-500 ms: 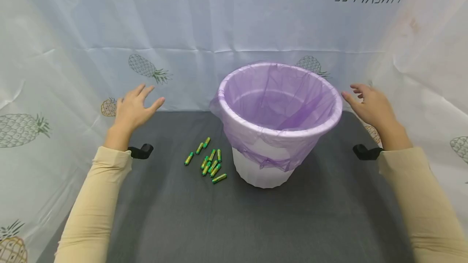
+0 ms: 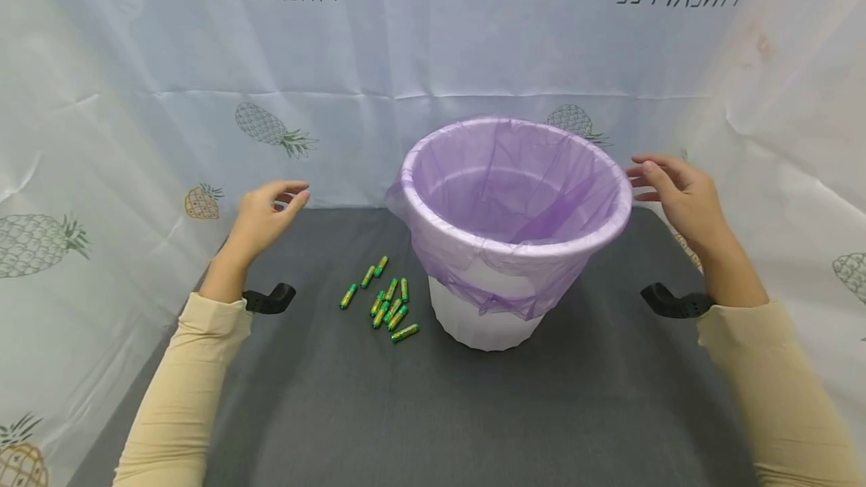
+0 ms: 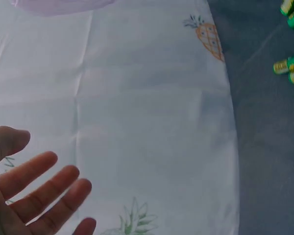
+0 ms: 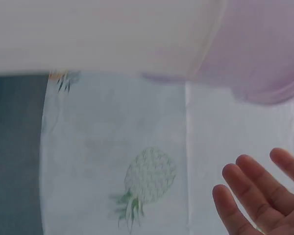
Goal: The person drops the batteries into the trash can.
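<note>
A white bucket stands on the dark grey table, lined with a thin purple bag folded over its rim. Several green and yellow batteries lie in a loose group to its left. My left hand hangs in the air left of the batteries, fingers relaxed and holding nothing; the left wrist view shows its fingers spread apart. Beside the bucket's right rim my right hand is raised, its fingertips close to the bag; contact cannot be told from the head view. In the right wrist view its fingers appear loosely extended.
White curtains printed with pineapples enclose the back and both sides of the table. A black wrist mount sits on the left wrist and another mount on the right.
Both hands have turned at the wrist, with fingers now pointing inward. The left hand moved slightly right and down; the right hand's fingers came nearer the bucket rim. Bucket and batteries stayed put.
</note>
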Action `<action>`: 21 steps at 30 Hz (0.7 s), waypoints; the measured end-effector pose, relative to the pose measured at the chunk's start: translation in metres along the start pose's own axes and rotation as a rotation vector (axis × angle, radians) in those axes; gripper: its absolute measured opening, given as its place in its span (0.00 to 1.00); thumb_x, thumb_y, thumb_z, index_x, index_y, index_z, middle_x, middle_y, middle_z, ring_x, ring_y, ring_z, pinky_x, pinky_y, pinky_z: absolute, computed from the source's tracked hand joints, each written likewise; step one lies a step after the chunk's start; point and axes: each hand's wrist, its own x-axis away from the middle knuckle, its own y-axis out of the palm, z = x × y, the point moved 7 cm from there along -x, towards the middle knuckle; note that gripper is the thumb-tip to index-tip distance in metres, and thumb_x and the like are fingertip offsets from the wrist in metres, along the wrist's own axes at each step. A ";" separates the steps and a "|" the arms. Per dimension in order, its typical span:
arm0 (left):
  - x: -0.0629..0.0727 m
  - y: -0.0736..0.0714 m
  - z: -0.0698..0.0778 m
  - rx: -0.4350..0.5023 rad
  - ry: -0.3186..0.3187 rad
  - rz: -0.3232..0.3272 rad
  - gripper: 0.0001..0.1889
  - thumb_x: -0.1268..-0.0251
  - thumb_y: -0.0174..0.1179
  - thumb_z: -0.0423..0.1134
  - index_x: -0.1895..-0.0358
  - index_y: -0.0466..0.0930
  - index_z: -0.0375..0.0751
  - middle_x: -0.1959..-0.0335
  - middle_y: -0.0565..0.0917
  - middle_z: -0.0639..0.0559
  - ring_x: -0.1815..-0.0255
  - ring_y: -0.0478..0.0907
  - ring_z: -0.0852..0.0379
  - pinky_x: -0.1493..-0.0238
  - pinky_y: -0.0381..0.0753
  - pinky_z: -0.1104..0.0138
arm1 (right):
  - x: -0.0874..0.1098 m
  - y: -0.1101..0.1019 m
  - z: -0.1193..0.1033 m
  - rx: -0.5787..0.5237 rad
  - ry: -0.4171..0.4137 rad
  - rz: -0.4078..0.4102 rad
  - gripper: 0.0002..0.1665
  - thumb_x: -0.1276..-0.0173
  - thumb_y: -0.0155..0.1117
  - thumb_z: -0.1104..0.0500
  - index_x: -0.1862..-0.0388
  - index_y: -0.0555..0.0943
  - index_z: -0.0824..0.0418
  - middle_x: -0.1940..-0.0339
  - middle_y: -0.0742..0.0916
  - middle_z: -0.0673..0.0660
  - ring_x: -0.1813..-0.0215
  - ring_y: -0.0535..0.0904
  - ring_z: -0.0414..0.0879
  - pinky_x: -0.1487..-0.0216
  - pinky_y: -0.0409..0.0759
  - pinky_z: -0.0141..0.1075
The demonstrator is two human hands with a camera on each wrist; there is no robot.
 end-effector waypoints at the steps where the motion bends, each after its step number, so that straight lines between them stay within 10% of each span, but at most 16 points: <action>1: 0.001 0.002 0.000 0.036 0.006 -0.004 0.22 0.25 0.48 0.46 0.38 0.74 0.36 0.42 0.78 0.33 0.47 0.78 0.44 0.44 0.75 0.47 | 0.002 0.002 -0.002 -0.081 -0.009 -0.006 0.14 0.25 0.51 0.58 0.47 0.80 0.51 0.61 0.86 0.31 0.59 0.83 0.25 0.61 0.78 0.17; 7: 0.010 0.017 -0.003 0.130 -0.007 -0.070 0.20 0.25 0.50 0.47 0.38 0.75 0.41 0.44 0.81 0.38 0.61 0.72 0.84 0.56 0.75 0.75 | 0.014 0.022 -0.018 -0.516 -0.027 -0.063 0.16 0.25 0.49 0.63 0.47 0.82 0.55 0.53 0.87 0.44 0.54 0.84 0.33 0.57 0.81 0.22; 21: 0.036 0.065 -0.039 0.224 0.012 -0.302 0.19 0.25 0.49 0.43 0.37 0.73 0.39 0.45 0.80 0.37 0.59 0.74 0.79 0.56 0.77 0.72 | 0.027 0.052 -0.028 -0.789 -0.098 -0.139 0.19 0.24 0.44 0.65 0.38 0.75 0.58 0.48 0.83 0.50 0.49 0.80 0.37 0.51 0.79 0.26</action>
